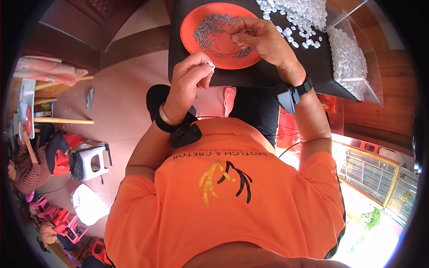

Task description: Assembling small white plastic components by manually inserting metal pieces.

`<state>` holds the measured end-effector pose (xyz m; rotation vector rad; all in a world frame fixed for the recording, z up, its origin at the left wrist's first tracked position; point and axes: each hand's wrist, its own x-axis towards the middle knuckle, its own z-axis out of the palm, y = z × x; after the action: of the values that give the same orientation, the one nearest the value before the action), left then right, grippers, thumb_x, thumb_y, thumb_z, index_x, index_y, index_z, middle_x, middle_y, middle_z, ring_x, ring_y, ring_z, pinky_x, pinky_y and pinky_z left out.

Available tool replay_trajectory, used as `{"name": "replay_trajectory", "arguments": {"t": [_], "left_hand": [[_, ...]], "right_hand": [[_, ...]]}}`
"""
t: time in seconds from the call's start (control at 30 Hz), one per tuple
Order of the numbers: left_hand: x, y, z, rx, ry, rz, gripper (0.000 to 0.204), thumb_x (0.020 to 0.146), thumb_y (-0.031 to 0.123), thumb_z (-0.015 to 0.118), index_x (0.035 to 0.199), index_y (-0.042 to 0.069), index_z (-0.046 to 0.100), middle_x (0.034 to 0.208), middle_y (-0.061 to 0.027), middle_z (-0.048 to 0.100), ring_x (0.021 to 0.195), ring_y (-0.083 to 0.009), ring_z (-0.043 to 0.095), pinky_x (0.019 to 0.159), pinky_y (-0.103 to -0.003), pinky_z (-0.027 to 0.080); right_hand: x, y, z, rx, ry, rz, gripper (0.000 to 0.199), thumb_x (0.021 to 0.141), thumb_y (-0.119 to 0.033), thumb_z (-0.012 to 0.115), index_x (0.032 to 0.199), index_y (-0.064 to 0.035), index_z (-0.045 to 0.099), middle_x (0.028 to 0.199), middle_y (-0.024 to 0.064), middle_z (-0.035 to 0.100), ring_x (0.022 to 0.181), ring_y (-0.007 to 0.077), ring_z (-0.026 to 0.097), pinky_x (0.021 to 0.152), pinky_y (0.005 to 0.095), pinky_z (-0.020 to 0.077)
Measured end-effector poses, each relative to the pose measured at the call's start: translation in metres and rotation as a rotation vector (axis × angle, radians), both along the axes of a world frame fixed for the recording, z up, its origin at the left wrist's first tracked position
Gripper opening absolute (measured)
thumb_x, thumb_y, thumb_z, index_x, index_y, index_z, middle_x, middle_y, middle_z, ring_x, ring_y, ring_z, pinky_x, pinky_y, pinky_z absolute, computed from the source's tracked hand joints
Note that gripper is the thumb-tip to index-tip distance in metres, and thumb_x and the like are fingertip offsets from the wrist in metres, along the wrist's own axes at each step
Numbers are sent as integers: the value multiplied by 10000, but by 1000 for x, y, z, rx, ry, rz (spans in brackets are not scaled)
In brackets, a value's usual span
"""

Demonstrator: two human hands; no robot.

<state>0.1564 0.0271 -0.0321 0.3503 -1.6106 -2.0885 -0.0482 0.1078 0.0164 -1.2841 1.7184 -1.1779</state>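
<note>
My left hand (190, 80) is closed just off the near left rim of an orange plate (192, 51). Between its thumb and fingertips sits a small white plastic piece (210, 65) with a rounded outline. Many small grey screws (209, 27) lie spread over the plate, thickest at its far left. Above the plate's right side, my right hand (261, 40) has thumb and forefinger pinched together. Whatever those fingertips hold, if anything, is too small to make out. The plate rests on a black table (308, 67).
Loose white oval pieces (295, 27) lie heaped at the table's far right. More fill a clear bin (353, 62) at the right edge. Off to the left, another person (31, 161) sits by a white stool (94, 163); a flip-flop (90, 97) lies on the floor.
</note>
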Motion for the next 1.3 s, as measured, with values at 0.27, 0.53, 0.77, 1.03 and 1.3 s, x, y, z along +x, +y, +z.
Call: {"name": "replay_trajectory", "arguments": {"t": [0.27, 0.53, 0.77, 1.03, 1.3], "left_hand": [[-1, 7, 11, -5, -9, 55, 157, 863, 131, 493, 754, 21, 520, 585, 16, 439, 522, -46, 387, 485, -209, 292], [1, 7, 15, -75, -40, 21, 176, 853, 140, 493, 726, 18, 503, 574, 23, 424, 524, -44, 372, 488, -217, 298], [3, 7, 13, -99, -39, 36, 178, 849, 146, 486, 724, 20, 500, 571, 22, 420, 521, -44, 363, 490, -221, 298], [3, 6, 12, -112, -83, 7, 164, 843, 118, 487, 718, 12, 496, 564, 28, 409, 524, -41, 354, 483, -221, 287], [3, 8, 11, -271, -82, 7, 162, 851, 106, 495, 753, -22, 494, 585, -6, 415, 547, -68, 348, 493, -250, 298]], "right_hand": [[35, 17, 26, -101, -54, 186, 64, 803, 21, 640, 859, -9, 647, 813, 11, 632, 751, 75, 593, 697, 212, 490], [46, 18, 29, -109, 51, 226, 86, 816, 40, 628, 883, -14, 624, 844, 6, 618, 784, 72, 599, 711, 196, 489], [46, 17, 28, -124, 88, 223, 91, 828, 25, 614, 909, -16, 608, 830, 13, 616, 787, 77, 600, 706, 208, 487], [46, 18, 26, -93, 140, 259, 90, 834, 26, 593, 912, -16, 606, 818, 10, 612, 757, 81, 584, 684, 219, 473], [47, 21, 26, -122, 271, 293, 95, 828, 25, 588, 910, -20, 602, 806, 25, 611, 744, 108, 586, 678, 236, 473]]}}
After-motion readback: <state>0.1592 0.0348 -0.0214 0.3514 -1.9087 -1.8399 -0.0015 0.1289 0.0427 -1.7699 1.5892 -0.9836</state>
